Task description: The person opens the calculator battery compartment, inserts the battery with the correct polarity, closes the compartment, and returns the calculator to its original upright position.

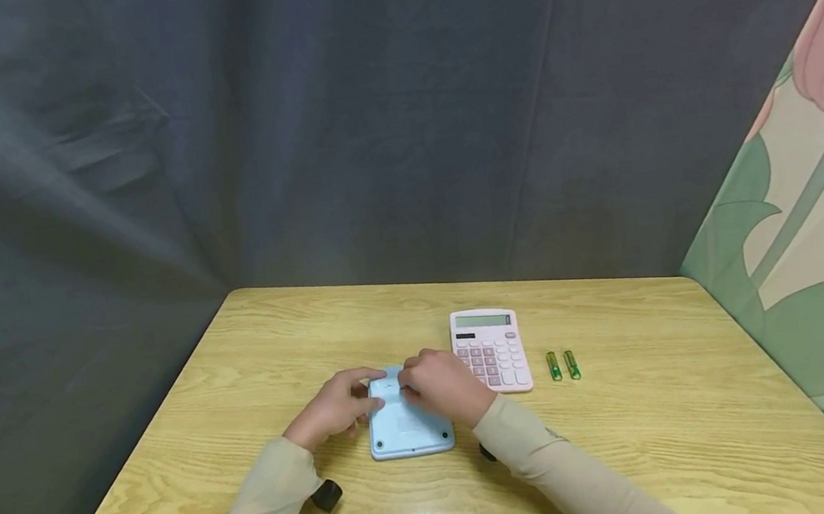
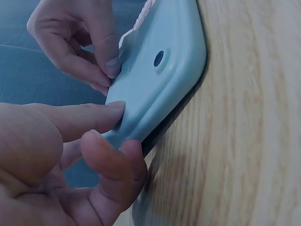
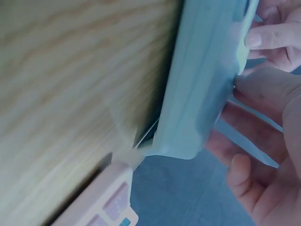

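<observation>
A light blue calculator [image 1: 410,426] lies face down on the wooden table, its back with small dark round feet turned up. My left hand [image 1: 335,404] grips its left edge, the thumb on the back and other fingers at the side, as the left wrist view also shows. Over the far end of the back is my right hand [image 1: 442,384]. Its thumb and curled fingertips pinch at the calculator beside a small mark on the battery cover [image 1: 386,387]; they partly hide that area. The right wrist view shows that thumb against the calculator's casing [image 3: 193,94].
A pink calculator [image 1: 514,355] lies face up just right of my right hand, partly covered by it. Two green batteries [image 1: 553,366] lie side by side farther right. The wooden table [image 1: 661,398] ends at a dark curtain [image 1: 398,124] behind.
</observation>
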Demonstrator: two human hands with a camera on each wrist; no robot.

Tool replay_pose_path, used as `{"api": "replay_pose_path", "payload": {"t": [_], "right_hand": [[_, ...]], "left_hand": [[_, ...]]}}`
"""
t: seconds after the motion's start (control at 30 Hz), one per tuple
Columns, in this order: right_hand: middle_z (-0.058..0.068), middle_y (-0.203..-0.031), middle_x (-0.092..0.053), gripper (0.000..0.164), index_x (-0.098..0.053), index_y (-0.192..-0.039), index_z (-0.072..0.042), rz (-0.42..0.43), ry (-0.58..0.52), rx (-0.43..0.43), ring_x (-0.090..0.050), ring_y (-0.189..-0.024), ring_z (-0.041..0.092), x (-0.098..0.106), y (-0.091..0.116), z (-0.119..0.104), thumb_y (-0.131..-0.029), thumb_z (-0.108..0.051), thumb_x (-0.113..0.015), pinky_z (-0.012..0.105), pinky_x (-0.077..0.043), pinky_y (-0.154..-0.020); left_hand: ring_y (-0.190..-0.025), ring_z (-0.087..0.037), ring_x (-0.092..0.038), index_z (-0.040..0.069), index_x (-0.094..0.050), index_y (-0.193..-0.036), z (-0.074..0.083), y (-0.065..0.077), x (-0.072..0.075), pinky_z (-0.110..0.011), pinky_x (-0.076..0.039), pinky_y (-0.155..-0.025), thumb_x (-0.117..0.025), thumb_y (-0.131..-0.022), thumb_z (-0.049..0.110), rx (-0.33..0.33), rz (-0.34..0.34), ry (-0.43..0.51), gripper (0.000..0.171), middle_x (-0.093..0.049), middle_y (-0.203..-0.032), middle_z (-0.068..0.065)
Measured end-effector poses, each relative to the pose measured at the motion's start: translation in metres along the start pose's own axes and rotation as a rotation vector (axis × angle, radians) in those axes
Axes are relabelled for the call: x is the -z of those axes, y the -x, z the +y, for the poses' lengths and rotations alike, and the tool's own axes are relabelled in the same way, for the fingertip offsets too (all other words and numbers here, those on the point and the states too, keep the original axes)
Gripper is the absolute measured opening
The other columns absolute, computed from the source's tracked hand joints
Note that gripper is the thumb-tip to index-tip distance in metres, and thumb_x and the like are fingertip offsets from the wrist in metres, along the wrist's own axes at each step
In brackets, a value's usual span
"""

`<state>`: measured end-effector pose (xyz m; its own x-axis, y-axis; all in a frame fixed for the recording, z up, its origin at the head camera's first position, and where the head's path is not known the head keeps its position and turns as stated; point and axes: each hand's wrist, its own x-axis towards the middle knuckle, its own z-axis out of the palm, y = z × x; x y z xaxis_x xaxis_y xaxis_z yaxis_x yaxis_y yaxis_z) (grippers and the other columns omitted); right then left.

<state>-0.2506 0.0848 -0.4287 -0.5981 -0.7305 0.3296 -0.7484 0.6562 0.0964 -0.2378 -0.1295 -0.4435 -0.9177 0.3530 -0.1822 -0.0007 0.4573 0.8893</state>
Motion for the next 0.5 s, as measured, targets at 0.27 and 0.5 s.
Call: {"api": "replay_pose_path", "payload": {"t": [0.27, 0.5], "right_hand": [[-0.006, -0.071, -0.069, 0.014, -0.072, -0.073, -0.018, 0.037, 0.056, 0.045, -0.059, -0.059, 0.01, -0.0034, 0.0006, -0.0004, -0.086, -0.017, -0.076, 0.023, -0.047, -0.053], [-0.007, -0.072, -0.071, 0.013, -0.073, -0.073, -0.018, 0.055, 0.049, 0.045, -0.058, -0.059, 0.009, -0.0051, 0.0008, 0.002, -0.085, -0.016, -0.075, 0.023, -0.048, -0.053]], "left_hand": [[-0.054, -0.016, -0.047, 0.01, -0.057, -0.141, -0.0022, -0.0013, -0.0008, -0.026, -0.042, -0.044, -0.066, -0.096, 0.007, 0.0, 0.006, -0.001, 0.045, -0.057, -0.093, -0.013], [-0.058, -0.017, -0.049, 0.011, -0.058, -0.14, -0.0016, -0.0014, -0.0005, -0.026, -0.043, -0.044, -0.066, -0.097, 0.007, 0.002, 0.01, -0.002, 0.045, -0.057, -0.092, -0.012]]}}
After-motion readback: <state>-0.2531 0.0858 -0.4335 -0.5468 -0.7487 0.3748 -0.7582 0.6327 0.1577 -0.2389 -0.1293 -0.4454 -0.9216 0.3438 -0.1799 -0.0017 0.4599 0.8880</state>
